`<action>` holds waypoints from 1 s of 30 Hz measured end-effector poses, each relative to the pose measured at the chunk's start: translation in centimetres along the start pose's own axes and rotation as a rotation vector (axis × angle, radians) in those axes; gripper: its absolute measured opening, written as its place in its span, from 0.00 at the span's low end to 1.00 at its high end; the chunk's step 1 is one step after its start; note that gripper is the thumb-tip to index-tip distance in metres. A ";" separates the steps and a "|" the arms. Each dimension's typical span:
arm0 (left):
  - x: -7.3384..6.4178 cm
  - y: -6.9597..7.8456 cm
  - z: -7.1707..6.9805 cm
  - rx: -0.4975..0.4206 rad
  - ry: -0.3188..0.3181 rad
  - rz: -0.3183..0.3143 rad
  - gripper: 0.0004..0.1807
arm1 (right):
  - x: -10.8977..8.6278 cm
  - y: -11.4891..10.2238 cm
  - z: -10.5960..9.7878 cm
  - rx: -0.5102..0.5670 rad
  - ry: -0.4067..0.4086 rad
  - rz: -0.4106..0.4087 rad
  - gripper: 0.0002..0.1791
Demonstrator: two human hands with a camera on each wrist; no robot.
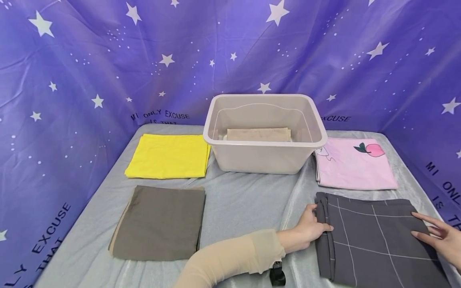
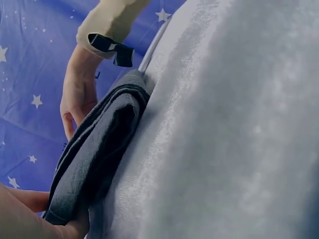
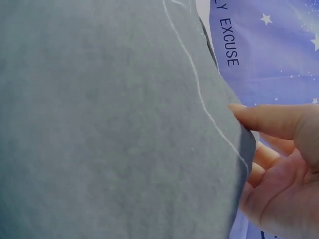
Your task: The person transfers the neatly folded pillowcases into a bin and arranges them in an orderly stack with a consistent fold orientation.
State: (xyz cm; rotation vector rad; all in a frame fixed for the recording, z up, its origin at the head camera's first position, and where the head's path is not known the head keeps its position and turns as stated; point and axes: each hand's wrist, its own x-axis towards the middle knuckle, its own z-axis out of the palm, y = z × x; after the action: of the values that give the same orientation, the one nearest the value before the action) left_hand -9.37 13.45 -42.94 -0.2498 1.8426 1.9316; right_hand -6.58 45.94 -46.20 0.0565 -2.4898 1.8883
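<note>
A folded dark grey cloth with thin white grid lines lies at the front right of the bed-like surface. At its left folded edge, my left hand pinches the layers between thumb and fingers; the left wrist view shows the stacked folds side-on. My right hand grips the opposite edge. In the right wrist view its thumb lies on top of the cloth, with the other fingers partly hidden behind the edge.
A beige plastic bin stands at the back middle, holding a folded tan cloth. Left of it lies a folded yellow cloth, with a folded brown-grey cloth in front. A folded pink cloth lies behind the grid cloth. Starry purple curtains surround the surface.
</note>
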 end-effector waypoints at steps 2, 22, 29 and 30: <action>-0.2 0.1 0.0 -0.009 -0.007 0.014 0.31 | 0.0 -0.2 0.1 0.006 -0.003 -0.023 0.37; -0.6 1.3 -3.0 -0.067 -0.040 0.072 0.33 | 0.2 -3.6 2.8 -0.521 0.171 0.102 0.34; -0.7 1.8 -4.1 -0.095 -0.074 0.079 0.34 | 1.0 -2.7 2.3 -0.583 0.116 0.162 0.35; -0.7 1.8 -4.3 -0.101 -0.078 0.077 0.34 | 1.2 -2.1 2.0 -0.604 0.119 0.148 0.35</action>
State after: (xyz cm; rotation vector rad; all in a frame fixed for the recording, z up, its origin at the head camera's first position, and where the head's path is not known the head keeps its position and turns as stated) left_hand -10.30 9.09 -41.34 -0.1351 1.7308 2.0595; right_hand -7.64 43.44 -44.71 -0.2447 -2.9158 1.0558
